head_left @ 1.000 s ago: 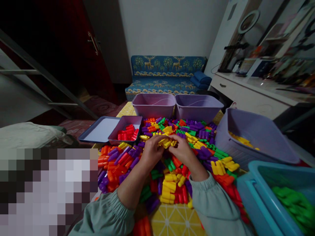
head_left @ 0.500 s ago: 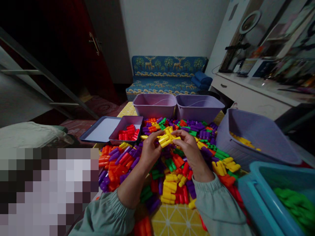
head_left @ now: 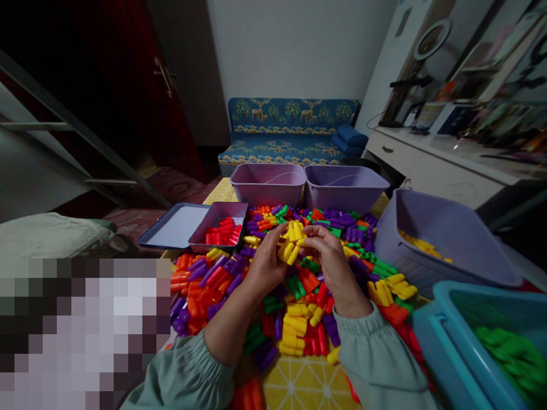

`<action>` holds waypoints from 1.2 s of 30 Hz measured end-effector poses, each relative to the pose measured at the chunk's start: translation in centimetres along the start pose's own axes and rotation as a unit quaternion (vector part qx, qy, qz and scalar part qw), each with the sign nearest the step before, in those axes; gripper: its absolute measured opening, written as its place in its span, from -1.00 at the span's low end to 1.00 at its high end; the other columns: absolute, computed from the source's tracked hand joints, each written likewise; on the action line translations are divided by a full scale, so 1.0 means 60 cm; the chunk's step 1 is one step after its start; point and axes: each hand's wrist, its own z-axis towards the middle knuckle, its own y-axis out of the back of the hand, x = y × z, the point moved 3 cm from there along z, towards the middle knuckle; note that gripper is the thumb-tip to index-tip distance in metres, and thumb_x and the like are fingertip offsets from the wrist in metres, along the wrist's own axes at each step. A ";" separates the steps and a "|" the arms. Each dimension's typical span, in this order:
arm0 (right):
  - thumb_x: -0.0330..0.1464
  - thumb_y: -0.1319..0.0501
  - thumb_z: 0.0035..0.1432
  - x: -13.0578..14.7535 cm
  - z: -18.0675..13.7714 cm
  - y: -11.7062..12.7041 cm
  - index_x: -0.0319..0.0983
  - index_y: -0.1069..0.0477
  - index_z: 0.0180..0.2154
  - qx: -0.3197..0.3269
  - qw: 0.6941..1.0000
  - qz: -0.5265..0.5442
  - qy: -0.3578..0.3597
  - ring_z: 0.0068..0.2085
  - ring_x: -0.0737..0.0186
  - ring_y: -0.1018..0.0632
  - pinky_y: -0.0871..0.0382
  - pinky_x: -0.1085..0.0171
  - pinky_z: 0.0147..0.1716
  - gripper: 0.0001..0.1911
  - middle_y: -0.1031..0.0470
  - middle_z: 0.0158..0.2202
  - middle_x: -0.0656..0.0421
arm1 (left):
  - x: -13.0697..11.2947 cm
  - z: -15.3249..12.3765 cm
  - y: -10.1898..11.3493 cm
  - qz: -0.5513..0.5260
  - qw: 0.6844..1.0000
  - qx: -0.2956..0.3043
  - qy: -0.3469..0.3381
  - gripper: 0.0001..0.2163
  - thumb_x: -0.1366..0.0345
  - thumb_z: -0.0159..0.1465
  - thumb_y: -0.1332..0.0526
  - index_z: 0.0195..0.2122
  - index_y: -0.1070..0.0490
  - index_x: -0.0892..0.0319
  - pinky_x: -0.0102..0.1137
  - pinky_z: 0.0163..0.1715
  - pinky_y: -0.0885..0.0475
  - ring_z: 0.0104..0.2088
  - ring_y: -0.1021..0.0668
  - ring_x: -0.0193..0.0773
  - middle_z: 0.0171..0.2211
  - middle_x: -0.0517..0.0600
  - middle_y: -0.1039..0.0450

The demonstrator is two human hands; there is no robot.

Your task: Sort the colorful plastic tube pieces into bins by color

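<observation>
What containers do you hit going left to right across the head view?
Flat blue tray → small tray of red pieces → left purple bin → right purple bin → large purple basket with yellow pieces → blue basket with green pieces.

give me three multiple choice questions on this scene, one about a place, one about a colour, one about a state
1. Where do the red pieces sorted out of the pile lie?
A. in the small purple tray
B. in the blue bin
C. on the sofa

2. What colour are the pieces held between the hands?
A. green
B. yellow
C. orange

3. How are the left hand and right hand placed?
A. both flat on the table
B. one in a bin
C. both raised over the pile, gripping the same cluster

Answers: 1 A, they lie in the small purple tray; 2 B, the cluster is yellow; 3 C, both hands' fingers close on it.
</observation>
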 end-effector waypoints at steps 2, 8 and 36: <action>-0.35 -0.28 -0.16 -0.001 0.001 0.000 -0.23 -0.39 -0.31 0.002 1.000 0.008 0.000 -0.55 0.43 -0.46 -0.35 0.40 -0.49 -0.73 -0.49 -0.43 0.29 | -0.005 -0.002 -0.002 0.012 1.000 0.015 -0.011 -0.28 0.58 0.07 -0.19 0.28 -0.08 0.14 -0.18 0.17 -0.33 0.20 -0.36 -0.09 0.20 0.14 -0.28; -0.33 -0.27 -0.12 -0.003 0.001 -0.002 -0.23 -0.40 -0.29 0.012 1.000 -0.008 -0.008 -0.58 0.43 -0.43 -0.34 0.41 -0.56 -0.74 -0.47 -0.48 0.30 | -0.015 -0.001 0.002 0.029 0.999 0.035 -0.016 -0.31 0.36 0.13 -0.32 0.28 -0.12 0.10 -0.15 0.19 -0.30 0.22 -0.34 -0.04 0.21 0.15 -0.27; -0.22 -0.32 -0.01 -0.008 0.005 0.005 -0.22 -0.46 -0.03 0.043 0.928 -0.348 0.127 -0.44 0.28 -0.49 -0.40 0.27 -0.40 -0.53 -0.53 -0.28 0.13 | 0.012 0.001 0.018 -0.122 0.974 -0.061 0.181 -0.72 0.12 0.24 -0.20 -0.23 -0.51 0.25 -0.51 -0.48 -0.31 -0.47 -0.45 -0.34 -0.46 -0.07 -0.46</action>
